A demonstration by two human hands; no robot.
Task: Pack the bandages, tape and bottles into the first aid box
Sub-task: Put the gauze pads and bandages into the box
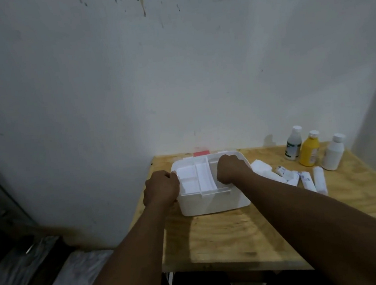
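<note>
The white first aid box (211, 201) stands open on the wooden table (227, 238), with a white divided tray (198, 176) sitting in its top. My left hand (160, 188) grips the tray's left edge. My right hand (230, 168) is curled over the tray's right side. To the right of the box lie white gauze pads (260, 166) and several rolled bandages (307, 179). Behind them stand three bottles: a white one with a dark label (293, 144), a yellow one (309, 149) and a plain white one (333, 152).
The table stands against a pale wall. A red-and-white lid part (201, 153) shows behind the box. The table's left edge drops off to a dark floor and a marbled ledge (22, 275). Bare wood lies in front of the box.
</note>
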